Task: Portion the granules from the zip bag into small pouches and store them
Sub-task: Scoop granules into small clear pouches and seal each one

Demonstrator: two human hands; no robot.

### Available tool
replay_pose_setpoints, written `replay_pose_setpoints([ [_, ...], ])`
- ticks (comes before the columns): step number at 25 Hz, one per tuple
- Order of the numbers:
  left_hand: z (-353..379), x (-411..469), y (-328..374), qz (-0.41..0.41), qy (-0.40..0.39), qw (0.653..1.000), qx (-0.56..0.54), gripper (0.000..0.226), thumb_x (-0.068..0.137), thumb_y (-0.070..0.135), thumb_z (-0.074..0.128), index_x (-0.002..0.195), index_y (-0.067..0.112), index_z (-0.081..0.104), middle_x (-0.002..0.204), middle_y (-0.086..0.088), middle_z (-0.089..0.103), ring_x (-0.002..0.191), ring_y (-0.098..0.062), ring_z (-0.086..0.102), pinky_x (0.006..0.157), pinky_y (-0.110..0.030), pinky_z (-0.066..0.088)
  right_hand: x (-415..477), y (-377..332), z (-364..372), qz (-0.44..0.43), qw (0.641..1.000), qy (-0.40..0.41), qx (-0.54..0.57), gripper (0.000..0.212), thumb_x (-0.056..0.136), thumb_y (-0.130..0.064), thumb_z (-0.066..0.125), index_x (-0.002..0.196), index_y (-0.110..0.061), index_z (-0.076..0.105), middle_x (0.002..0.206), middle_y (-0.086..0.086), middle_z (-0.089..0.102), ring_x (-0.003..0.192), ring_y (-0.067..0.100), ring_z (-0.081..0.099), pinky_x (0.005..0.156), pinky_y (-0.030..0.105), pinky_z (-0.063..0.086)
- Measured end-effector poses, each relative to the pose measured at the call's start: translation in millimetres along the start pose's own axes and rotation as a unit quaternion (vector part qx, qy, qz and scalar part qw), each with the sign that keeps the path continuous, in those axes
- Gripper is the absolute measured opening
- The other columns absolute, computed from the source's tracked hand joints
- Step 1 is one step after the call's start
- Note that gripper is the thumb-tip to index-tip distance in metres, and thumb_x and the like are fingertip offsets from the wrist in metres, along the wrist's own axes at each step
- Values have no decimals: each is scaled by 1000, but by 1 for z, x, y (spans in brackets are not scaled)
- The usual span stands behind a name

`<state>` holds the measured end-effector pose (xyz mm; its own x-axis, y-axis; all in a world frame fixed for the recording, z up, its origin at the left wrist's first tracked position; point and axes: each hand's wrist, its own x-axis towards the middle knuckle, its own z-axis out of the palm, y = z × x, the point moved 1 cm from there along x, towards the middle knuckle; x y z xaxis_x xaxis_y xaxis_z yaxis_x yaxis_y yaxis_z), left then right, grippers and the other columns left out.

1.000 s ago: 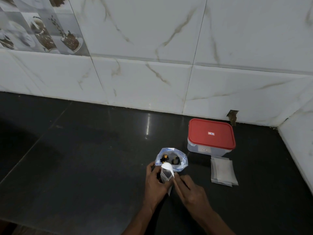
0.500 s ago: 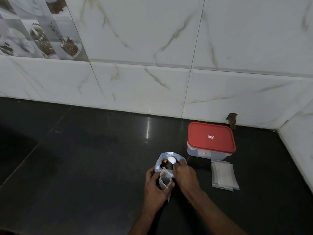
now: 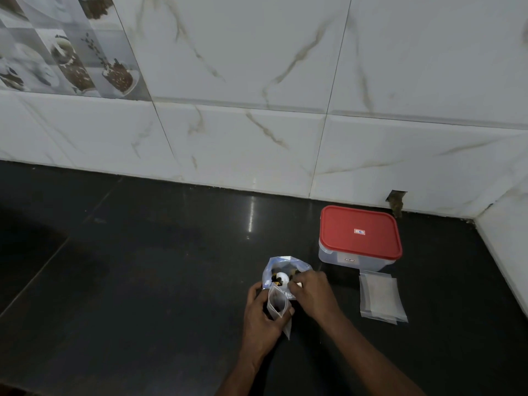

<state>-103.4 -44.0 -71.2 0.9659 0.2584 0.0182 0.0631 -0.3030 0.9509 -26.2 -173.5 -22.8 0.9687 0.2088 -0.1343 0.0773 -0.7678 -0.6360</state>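
**Q:** Left hand [image 3: 261, 315], doing what?

**A:** Gripping a small clear pouch [image 3: 276, 305]. Thumb pressed on one face, fingers curled round the other. Held upright, with the mouth pulled open and facing up.

**Q:** And the right hand [image 3: 311, 292]?

**A:** Fingers bunched together, pinching a white scoop [image 3: 281, 278] (handle hidden under the fingertips). Bowl poking out just past them, inside the open mouth of the zip bag [image 3: 285, 262].

**Q:** Where are the granules [image 3: 275, 278]?

**A:** Down in the bag: dark and yellowish bits around the scoop's bowl, just beyond the left fingertips and just ahead of the right ones. Cannot tell whether any lie in the pouch yet. Bag standing on the black counter [image 3: 143, 281], touching the top edge of the pouch.

**Q:** Anything else within reach?

**A:** Off to the right of the right knuckles, well apart from them, a flat stack [image 3: 381, 300] of clear pouches on the counter. Beyond the stack, nearer the marbled wall tiles [image 3: 257, 138], a clear box [image 3: 358, 235] with its red lid on.
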Motion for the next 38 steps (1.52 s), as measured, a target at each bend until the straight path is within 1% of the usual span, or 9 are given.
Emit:
replay_pose_setpoints([
  [3, 0, 2, -2, 3, 0, 1000, 8, 53, 68, 49, 74, 114, 24, 72, 130, 14, 53, 113, 5, 59, 94, -24, 54, 3, 0, -9, 73, 992, 6, 102, 28, 84, -8, 61, 58, -1, 67, 49, 11, 58, 38, 19, 52, 40, 24, 39],
  [7, 1, 3, -2, -3, -3, 1000, 6, 57, 66, 49, 75, 117, 23, 70, 131, 22, 47, 115, 6, 58, 95, -21, 53, -2, 5, -10, 202, 941, 5, 272, 27, 87, -6, 63, 63, 7, 65, 43, 6, 51, 32, 15, 41, 35, 23, 32],
  [9, 1, 2, -3, -2, -6, 1000, 6, 53, 67, 45, 77, 117, 26, 70, 131, 22, 47, 115, 4, 59, 96, -24, 54, -3, 5, -10, 227, 924, 2, 307, 24, 87, -5, 64, 66, 7, 66, 43, 6, 51, 32, 14, 39, 36, 23, 32],
  [13, 3, 2, -5, 2, -8, 1000, 8, 51, 69, 43, 79, 118, 30, 69, 133, 18, 49, 118, -2, 60, 97, -32, 56, -3, 4, -10, 241, 918, 21, 313, 24, 87, -5, 64, 67, 7, 66, 43, 6, 52, 32, 14, 41, 36, 24, 35],
  [17, 1, 0, 1, 9, -4, 1000, 4, 48, 67, 39, 81, 114, 40, 67, 135, 19, 49, 118, -1, 61, 96, -26, 55, -5, 3, -9, 237, 913, 49, 328, 23, 87, -4, 63, 69, 10, 66, 46, 7, 55, 34, 16, 46, 38, 26, 39],
  [21, 0, 0, 2, 8, -13, 1000, 9, 46, 71, 30, 84, 115, 33, 69, 134, 19, 49, 116, 1, 61, 94, -22, 55, -6, 7, -10, 239, 904, 56, 350, 23, 87, -2, 63, 69, 12, 65, 46, 9, 52, 35, 17, 43, 39, 27, 38],
  [26, 0, -2, 11, 11, -27, 1000, 1, 50, 70, 42, 80, 119, 30, 71, 134, 26, 46, 116, 3, 60, 92, -16, 53, -8, -1, -4, 239, 902, 16, 360, 26, 89, -3, 62, 63, 0, 66, 43, 4, 51, 34, 14, 42, 37, 25, 37],
  [30, 0, -1, 12, -1, -20, 1000, 0, 47, 75, 21, 84, 118, 30, 69, 129, 32, 45, 114, 6, 60, 90, -13, 52, -10, 2, -9, 246, 887, 31, 389, 22, 89, -2, 63, 68, 4, 67, 46, 5, 51, 37, 13, 42, 38, 25, 37],
  [38, -1, 2, 21, -36, -13, 999, 8, 47, 73, 18, 87, 112, 30, 64, 126, 21, 45, 110, 17, 52, 85, -1, 45, -38, -16, -49, 149, 911, 50, 382, 27, 90, -10, 65, 63, -6, 67, 47, 8, 49, 38, 15, 41, 40, 27, 36],
])
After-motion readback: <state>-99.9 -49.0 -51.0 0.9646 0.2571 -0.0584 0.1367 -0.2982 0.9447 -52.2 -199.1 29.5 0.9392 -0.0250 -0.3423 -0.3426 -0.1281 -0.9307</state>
